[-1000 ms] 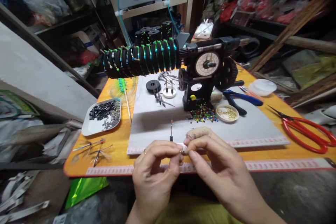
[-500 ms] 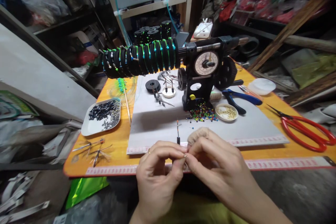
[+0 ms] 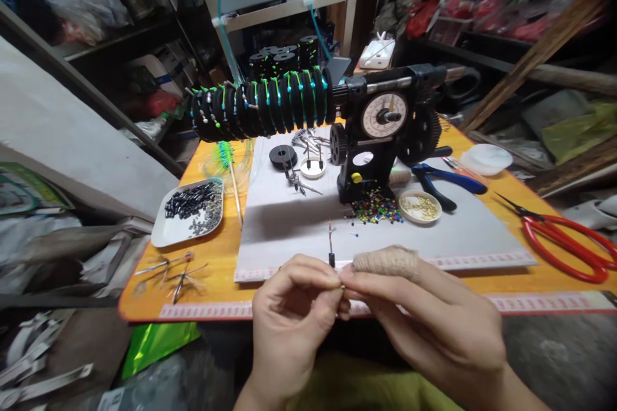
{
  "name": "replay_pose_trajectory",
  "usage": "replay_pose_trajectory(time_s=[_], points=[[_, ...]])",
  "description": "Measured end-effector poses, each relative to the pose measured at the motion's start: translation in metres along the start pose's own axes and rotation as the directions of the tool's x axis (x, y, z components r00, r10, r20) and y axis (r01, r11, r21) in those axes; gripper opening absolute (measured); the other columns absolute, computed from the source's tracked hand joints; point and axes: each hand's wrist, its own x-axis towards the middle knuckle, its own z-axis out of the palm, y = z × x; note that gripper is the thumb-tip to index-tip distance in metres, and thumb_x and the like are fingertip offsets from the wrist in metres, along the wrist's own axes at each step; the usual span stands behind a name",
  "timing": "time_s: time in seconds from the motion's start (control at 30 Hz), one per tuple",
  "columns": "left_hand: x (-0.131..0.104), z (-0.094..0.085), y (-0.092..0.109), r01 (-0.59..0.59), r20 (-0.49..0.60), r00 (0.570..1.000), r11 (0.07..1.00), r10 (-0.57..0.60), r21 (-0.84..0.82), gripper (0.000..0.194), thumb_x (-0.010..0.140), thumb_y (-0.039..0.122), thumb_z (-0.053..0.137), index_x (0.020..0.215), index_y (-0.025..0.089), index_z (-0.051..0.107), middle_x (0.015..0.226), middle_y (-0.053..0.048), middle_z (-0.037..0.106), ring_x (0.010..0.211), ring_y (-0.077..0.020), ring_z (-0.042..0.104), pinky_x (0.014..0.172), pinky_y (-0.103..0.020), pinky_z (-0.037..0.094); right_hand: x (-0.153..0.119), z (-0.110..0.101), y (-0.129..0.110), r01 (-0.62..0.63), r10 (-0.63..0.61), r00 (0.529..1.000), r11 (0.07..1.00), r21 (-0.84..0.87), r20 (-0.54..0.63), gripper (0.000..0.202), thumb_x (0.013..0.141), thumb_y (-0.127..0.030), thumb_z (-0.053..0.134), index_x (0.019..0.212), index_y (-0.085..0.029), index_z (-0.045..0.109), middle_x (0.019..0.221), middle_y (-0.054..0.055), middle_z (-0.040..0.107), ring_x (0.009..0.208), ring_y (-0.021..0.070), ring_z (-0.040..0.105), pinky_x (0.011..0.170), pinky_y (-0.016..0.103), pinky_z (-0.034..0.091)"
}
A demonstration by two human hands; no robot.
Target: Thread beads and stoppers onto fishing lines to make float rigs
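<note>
- The left hand [image 3: 296, 314] comes in from 7 o'clock in the head view, thumb and index curled towards each other in a rounded pinch.
- The right hand [image 3: 429, 308] reaches in from 4 o'clock, its fingers long and fairly straight, pointing to 9; one carries a tan wrapping [image 3: 385, 263].
- A tiny brassy piece [image 3: 342, 287] lies where the two sets of fingertips meet, at 2 o'clock from the left palm and 9 to 10 from the right knuckles.
- A black-sleeved stem [image 3: 331, 259] with an orange tip rises upright just beyond those fingertips, at 11 to 12 o'clock; its lower end is hidden behind the fingers.
- The left thumb and index are closed on the tiny brassy piece.
- The right fingertips touch at the same spot; whether they grip anything I cannot tell, the thumb tip being hidden.
- Both hands are above the near edge of the bench [image 3: 207, 276].
- From the fingertips, a heap of multicoloured bits [image 3: 373, 207] sits at 1 o'clock and red-handled scissors [image 3: 562, 241] near 3.
</note>
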Motion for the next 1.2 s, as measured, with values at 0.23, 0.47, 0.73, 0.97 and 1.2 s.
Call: replay_pose_trajectory(time_s=[0.23, 0.47, 0.73, 0.97, 1.2], points=[[0.001, -0.002, -0.002, -0.063, -0.042, 0.997, 0.996, 0.065, 0.058, 0.019, 0.086, 0.004, 0.066, 0.087, 0.022, 0.071, 0.088, 0.001, 0.063, 0.071, -0.0056, 0.06, 0.066, -0.014, 0.053, -0.002, 0.0, -0.001, -0.048, 0.047, 0.998, 0.998, -0.031, -0.038, 0.025, 0.085, 0.004, 0.06, 0.1, -0.014, 0.068, 0.09, 0.004, 0.07, 0.085, 0.0071, 0.066, 0.078, 0.012, 0.052], [0.003, 0.0, -0.004, -0.283, -0.055, 0.951, 0.926, 0.305, 0.248, 0.025, 0.082, -0.002, 0.067, 0.089, 0.021, 0.069, 0.084, 0.0, 0.068, 0.081, -0.0109, 0.065, 0.073, -0.019, 0.055, -0.004, 0.004, -0.002, -0.195, 0.195, 0.981, 0.981, 0.018, 0.01, 0.015, 0.085, -0.004, 0.06, 0.09, -0.019, 0.061, 0.078, 0.0, 0.064, 0.071, 0.0101, 0.063, 0.063, 0.02, 0.052], [-0.001, -0.01, -0.003, -0.448, 0.081, 0.867, 0.698, 0.492, 0.558, 0.039, 0.077, -0.008, 0.066, 0.105, 0.02, 0.069, 0.086, -0.001, 0.066, 0.081, -0.012, 0.063, 0.069, -0.02, 0.055, -0.007, 0.008, -0.001, -0.272, 0.273, 0.962, 0.962, -0.022, 0.033, 0.013, 0.086, -0.006, 0.058, 0.088, -0.019, 0.059, 0.077, 0.0, 0.059, 0.069, 0.0101, 0.059, 0.058, 0.019, 0.05], [-0.002, -0.02, 0.005, -0.389, 0.249, 0.911, 0.483, 0.329, 0.784, 0.033, 0.082, -0.004, 0.062, 0.106, 0.017, 0.069, 0.09, -0.005, 0.064, 0.078, -0.0119, 0.066, 0.06, -0.015, 0.055, -0.011, 0.011, 0.004, -0.244, 0.245, 0.969, 0.969, -0.039, 0.014, 0.015, 0.086, -0.004, 0.059, 0.092, -0.017, 0.06, 0.08, 0.002, 0.06, 0.07, 0.0112, 0.06, 0.056, 0.019, 0.051], [0.006, -0.029, 0.01, -0.332, 0.253, 0.943, 0.524, 0.218, 0.785, 0.018, 0.084, 0.002, 0.064, 0.095, 0.015, 0.07, 0.083, -0.006, 0.069, 0.073, -0.013, 0.067, 0.062, -0.019, 0.054, -0.009, 0.013, 0.01, -0.218, 0.221, 0.975, 0.971, -0.098, 0.018, 0.016, 0.086, -0.003, 0.058, 0.089, -0.018, 0.061, 0.076, 0.002, 0.06, 0.069, 0.0132, 0.06, 0.058, 0.024, 0.05]])
